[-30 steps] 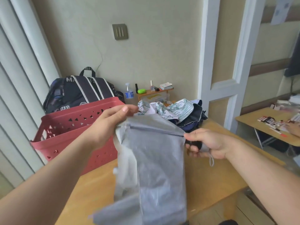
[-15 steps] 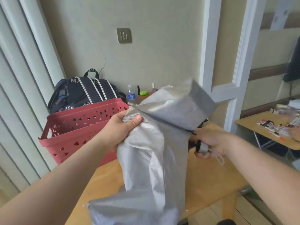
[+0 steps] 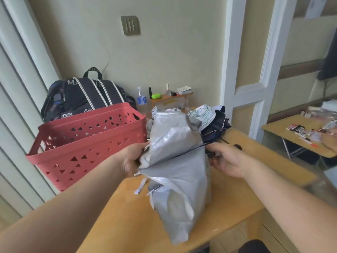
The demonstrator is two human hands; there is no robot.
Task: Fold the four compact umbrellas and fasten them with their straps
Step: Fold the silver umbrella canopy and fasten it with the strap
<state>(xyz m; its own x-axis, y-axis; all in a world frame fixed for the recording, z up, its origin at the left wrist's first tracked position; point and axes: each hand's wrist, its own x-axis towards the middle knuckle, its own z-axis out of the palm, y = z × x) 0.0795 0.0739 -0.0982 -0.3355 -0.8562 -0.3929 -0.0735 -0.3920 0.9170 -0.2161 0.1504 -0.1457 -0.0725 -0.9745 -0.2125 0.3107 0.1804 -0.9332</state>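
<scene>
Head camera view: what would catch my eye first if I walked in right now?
The crumpled silver umbrella fills the centre, held above the wooden table by the left hand gripping its fabric and the right hand at its handle end. Left of it stands a red perforated basket, with more unfolded umbrellas heaped behind.

Red basket (image 3: pixel 87 141) blocks the table's (image 3: pixel 127 216) left edge; heaped umbrellas (image 3: pixel 213 121) crowd its far edge; bare tabletop lies open along the near edge.
</scene>
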